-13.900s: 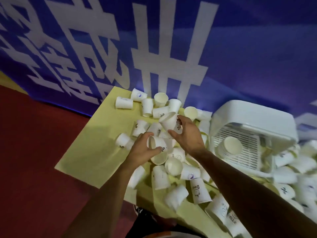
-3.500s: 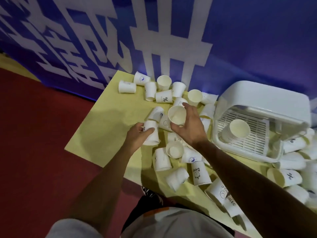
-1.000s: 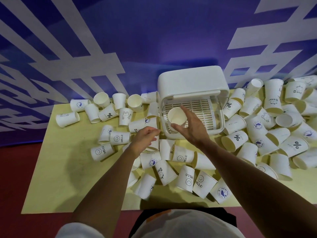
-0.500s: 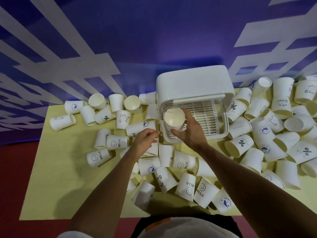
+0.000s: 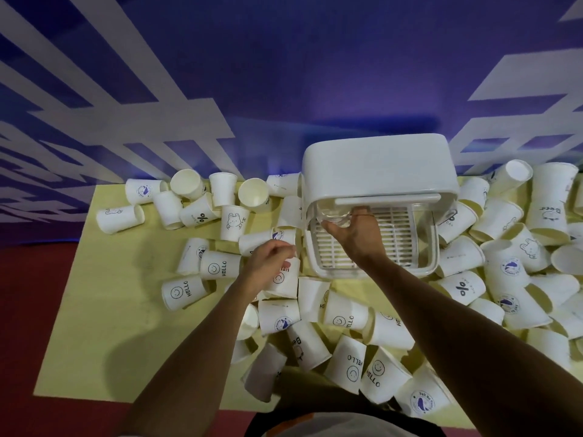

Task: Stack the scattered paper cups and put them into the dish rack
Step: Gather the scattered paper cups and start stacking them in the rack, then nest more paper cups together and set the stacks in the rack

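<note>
Reaches with the right hand into the open front of the dish rack, under its raised white lid. Grips a cup stack there between thumb and curled fingers, at the rack's back left corner, above the slotted tray (only a pale blur through the rack's own clear plastic, so no telling how many cups, nor whether they rest on the tray). Stretches the right forearm across the rack's front rim.

Holds the left hand just left of the rack's front left corner, knuckles up, fingers loosely curled, over a lying HELLO cup. Cannot tell whether those fingers pinch or merely come near the rim of the small cup at their tips.

All round the rack except behind it, scattered paper cups, white with dark prints, mostly on their sides:
- Left of the rack, a loose heap reaching toward the back edge of the yellow table, with a few cups upright.
- In front of the rack, a dense band running to the table's near edge, several cups overlapping.
- Right of the rack, a thicker pile, touching the rack's right wall.

Behind the rack, a blue banner with broad white strokes. Far left of the rack, beyond the table, red floor.
</note>
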